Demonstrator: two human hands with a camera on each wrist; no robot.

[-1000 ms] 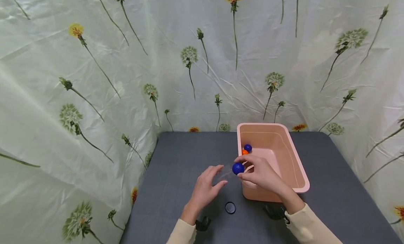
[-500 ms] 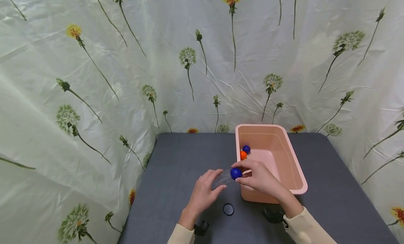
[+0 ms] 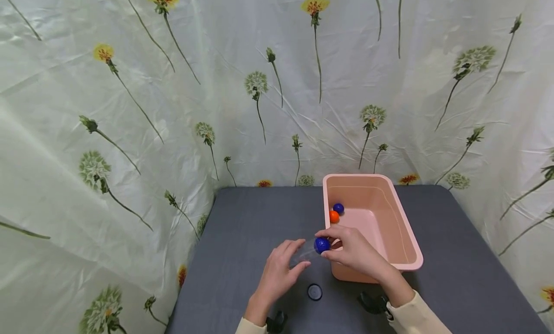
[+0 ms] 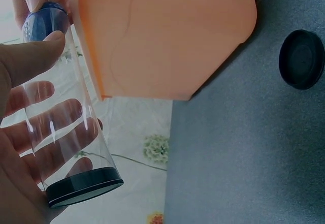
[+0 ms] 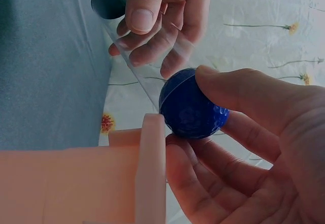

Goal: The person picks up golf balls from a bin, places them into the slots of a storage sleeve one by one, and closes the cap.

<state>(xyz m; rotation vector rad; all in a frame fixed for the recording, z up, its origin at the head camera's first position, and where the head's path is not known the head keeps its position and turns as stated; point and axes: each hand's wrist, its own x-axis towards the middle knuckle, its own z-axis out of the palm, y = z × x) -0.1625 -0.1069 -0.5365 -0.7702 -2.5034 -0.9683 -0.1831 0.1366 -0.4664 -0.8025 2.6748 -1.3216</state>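
My left hand (image 3: 277, 272) grips a clear plastic tube (image 4: 76, 125), its thumb on one side and its fingers around the other. A black cap (image 4: 85, 187) covers the tube's far end. My right hand (image 3: 358, 251) pinches a dark blue dimpled golf ball (image 5: 192, 109) between thumb and fingers. The ball sits right at the tube's open mouth, and the rim's line crosses it in the right wrist view. Both hands are in the air near the left wall of a pink bin (image 3: 409, 228). Inside the bin lie another blue ball (image 3: 338, 208) and an orange ball (image 3: 334, 216).
A loose black round lid (image 3: 314, 291) lies on the dark grey table (image 3: 259, 214), below and between the hands. The bin stands on the table's right half. A flower-printed curtain (image 3: 233, 98) hangs behind and at the sides.
The right hand has brought the blue golf ball slightly left, up to the tube's mouth. The left hand keeps its grip on the tube. The whole view has shifted slightly.
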